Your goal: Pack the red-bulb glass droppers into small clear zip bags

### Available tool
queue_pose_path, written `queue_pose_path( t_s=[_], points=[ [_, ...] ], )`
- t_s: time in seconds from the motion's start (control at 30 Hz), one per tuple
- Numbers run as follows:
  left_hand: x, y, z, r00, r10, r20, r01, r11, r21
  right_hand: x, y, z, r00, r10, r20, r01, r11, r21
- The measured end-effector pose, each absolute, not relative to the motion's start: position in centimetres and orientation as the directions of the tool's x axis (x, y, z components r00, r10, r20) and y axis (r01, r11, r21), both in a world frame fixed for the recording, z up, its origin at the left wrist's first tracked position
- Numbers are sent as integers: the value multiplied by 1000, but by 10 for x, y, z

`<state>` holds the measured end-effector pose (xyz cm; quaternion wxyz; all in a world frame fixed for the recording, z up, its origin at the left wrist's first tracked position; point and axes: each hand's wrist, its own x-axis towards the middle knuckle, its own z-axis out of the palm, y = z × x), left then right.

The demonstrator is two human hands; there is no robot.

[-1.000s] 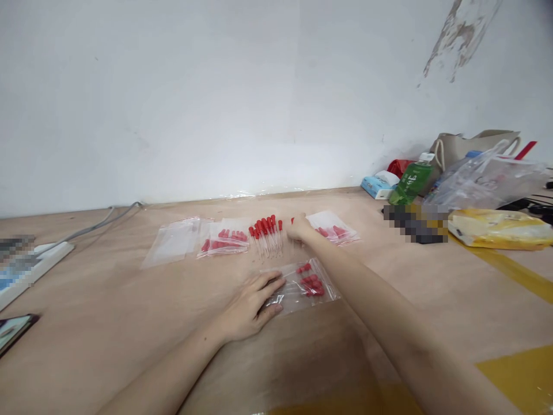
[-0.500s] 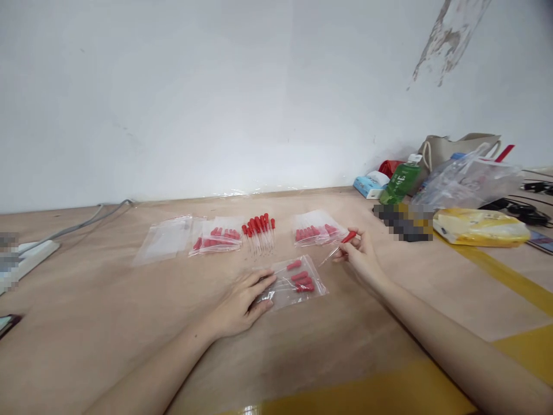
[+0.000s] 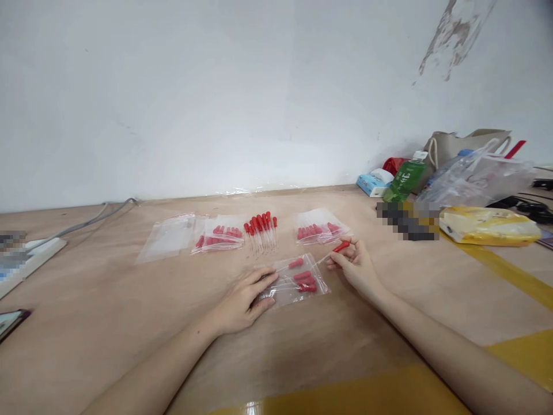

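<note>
Left hand (image 3: 246,300) flat, fingers spread, pressing bag (image 3: 298,280). Right hand (image 3: 356,266) pinches dropper (image 3: 334,251), tip angled toward bag mouth.

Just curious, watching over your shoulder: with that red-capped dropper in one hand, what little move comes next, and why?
Probably slide the dropper tip-first into the clear bag. The right hand pinches it beside the bag, glass tip pointing at it; the left hand presses the bag's other end flat, and several droppers already lie inside.

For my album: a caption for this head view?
Right hand holds a red-capped dropper beside a clear bag under the left hand.
</note>
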<state>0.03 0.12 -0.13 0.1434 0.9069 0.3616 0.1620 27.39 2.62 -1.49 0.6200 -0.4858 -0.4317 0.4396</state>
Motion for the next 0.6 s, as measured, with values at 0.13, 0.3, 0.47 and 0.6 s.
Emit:
queue_pose_path(
  t_s=[0.13, 0.3, 0.47, 0.6],
  points=[
    [1, 1, -1, 685, 709, 168, 621, -689, 373, 275, 28, -15, 244, 966, 81, -168, 125, -978],
    [1, 0, -1, 686, 708, 166, 621, -689, 373, 275, 29, -21, 155, 986, 57, -107, 74, -991],
    [1, 1, -1, 677, 718, 161, 631, -679, 374, 275, 28, -28, 2, 979, 206, 319, 195, -927],
    [1, 1, -2, 675, 720, 162, 631, -676, 380, 271, 29, -27, -55, 963, 265, 472, 259, -843]
  ],
)
